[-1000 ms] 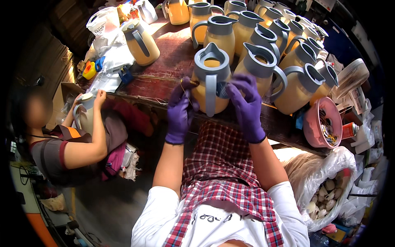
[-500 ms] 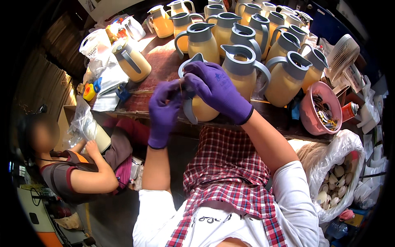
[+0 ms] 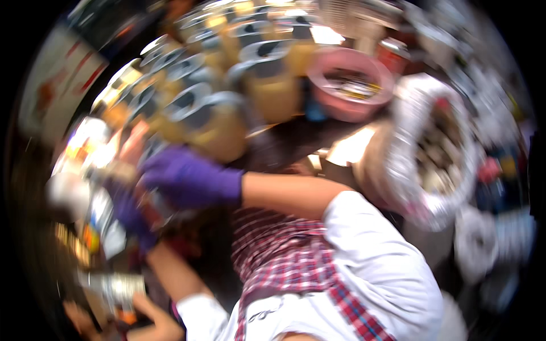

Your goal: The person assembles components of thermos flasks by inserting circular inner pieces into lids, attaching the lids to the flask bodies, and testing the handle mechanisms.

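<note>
The picture is badly smeared by motion and tilted. My right hand (image 3: 187, 181), in a purple glove, reaches left across my body, beside the nearest yellow jug with a grey lid (image 3: 223, 129). Just below and to its left is my left hand (image 3: 128, 213), also gloved in purple, with something small and blurred between the two hands. Whether either hand grips anything is lost in the blur. Several more yellow jugs with grey lids (image 3: 187, 74) stand in rows behind on the dark wooden table (image 3: 287, 142).
A pink bowl (image 3: 350, 85) with small parts sits at the table's end. Beside it on the right is a white sack (image 3: 438, 153) of pale lumps. Another person's hand (image 3: 151, 321) shows at the lower left. Bags and clutter (image 3: 91, 216) lie at the left.
The view has swung and tilted sharply, so the jugs now sit at the upper left and everything is blurred. Both gloved hands have moved left, still close together.
</note>
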A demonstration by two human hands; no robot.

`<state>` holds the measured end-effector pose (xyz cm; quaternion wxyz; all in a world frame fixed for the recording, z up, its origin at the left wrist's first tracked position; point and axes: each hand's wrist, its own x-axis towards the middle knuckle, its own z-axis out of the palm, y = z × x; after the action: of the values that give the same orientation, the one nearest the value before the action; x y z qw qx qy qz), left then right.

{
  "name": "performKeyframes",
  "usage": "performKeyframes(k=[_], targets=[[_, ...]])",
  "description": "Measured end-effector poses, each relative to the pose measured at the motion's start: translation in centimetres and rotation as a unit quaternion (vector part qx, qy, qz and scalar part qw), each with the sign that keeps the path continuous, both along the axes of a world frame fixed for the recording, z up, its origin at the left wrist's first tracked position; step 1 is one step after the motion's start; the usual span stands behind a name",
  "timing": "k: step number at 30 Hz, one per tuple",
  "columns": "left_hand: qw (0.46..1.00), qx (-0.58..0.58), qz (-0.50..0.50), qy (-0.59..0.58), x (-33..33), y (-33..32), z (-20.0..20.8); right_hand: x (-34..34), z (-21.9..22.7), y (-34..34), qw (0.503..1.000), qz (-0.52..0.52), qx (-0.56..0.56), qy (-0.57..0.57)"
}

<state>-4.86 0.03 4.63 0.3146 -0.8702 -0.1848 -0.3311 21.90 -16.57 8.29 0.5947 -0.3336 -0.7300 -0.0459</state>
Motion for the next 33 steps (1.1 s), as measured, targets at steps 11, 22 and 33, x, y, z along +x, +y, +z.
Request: performKeyframes(k=[11,22,33], targets=[[0.814,-0.455,-0.072,-0.353,11.5,-20.0,-6.0,34.0,-13.3,-41.3,0.742,-0.595,-0.225,0.211],[0.620,-0.674,-0.201,-0.349,10.3,-25.9,-3.6,39.2,-28.8,-53.5,0.382,-0.680,-0.609,-0.142],[0.370,-0.832,-0.232,-0.342,13.8,-25.5,-13.2,19.0,-3.9,-31.7,0.876,-0.216,-0.373,0.216]])
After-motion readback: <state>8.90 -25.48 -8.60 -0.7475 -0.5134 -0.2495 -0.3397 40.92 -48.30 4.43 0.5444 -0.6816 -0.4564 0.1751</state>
